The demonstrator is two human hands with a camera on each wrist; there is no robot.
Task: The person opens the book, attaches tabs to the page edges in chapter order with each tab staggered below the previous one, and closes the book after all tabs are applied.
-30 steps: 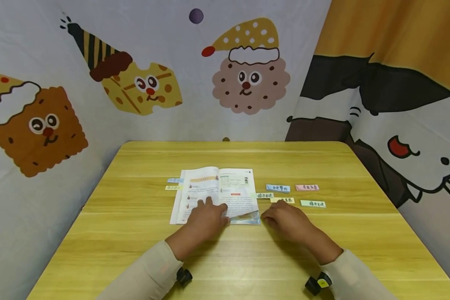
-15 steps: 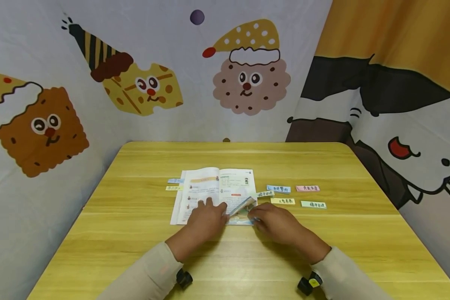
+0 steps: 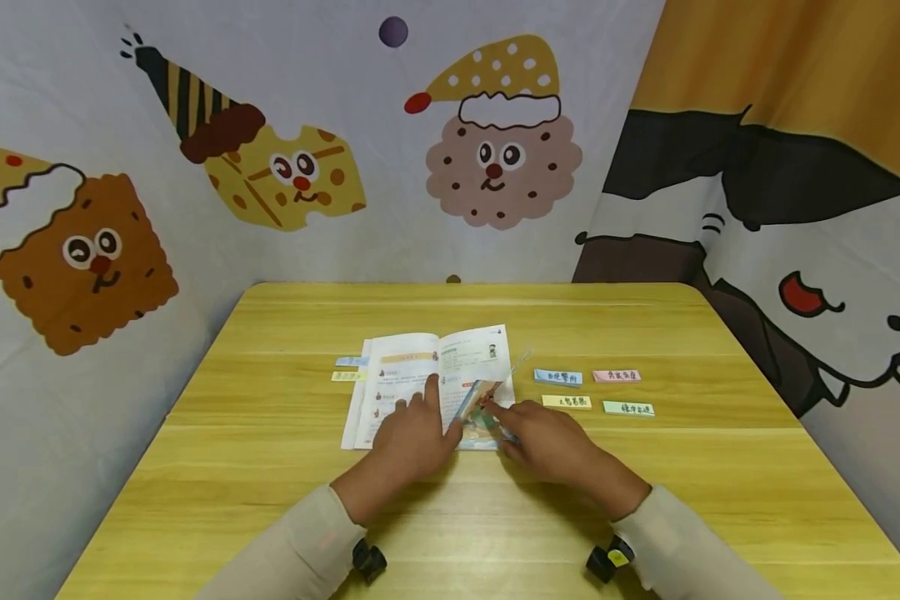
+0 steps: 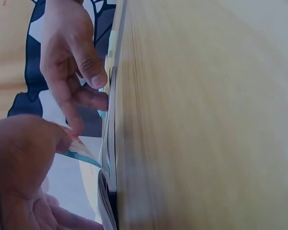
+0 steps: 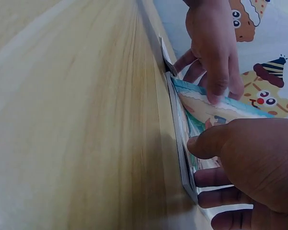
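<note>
An open book (image 3: 401, 354) lies on the table, its right-hand side partly lifted. The lower part of a right-hand page curls up, and a coloured picture page (image 3: 486, 429) shows beneath. My left hand (image 3: 412, 425) rests on the left page with fingers extended. Its thumb touches the raised page (image 5: 230, 109) near the spine. With the index finger stretched forward, my right hand (image 3: 551, 433) touches the raised page from the right. In the right wrist view, the right thumb (image 5: 201, 143) sits at the book's lower edge, its other fingers reaching along the side.
Blue (image 3: 557, 377), pink (image 3: 617, 376), yellow (image 3: 566, 402) and green (image 3: 628, 408) paper labels with handwriting lie to the book's right. A blue tab (image 3: 350, 362) and a yellow tab (image 3: 347, 376) stick out at its left. A cartoon-printed cloth (image 3: 390, 250) hangs behind the table.
My right hand has moved left from beside the book onto its pages, and the right-hand page has risen and curled left. The left index finger has stretched forward; the tab at the right edge has lifted.
</note>
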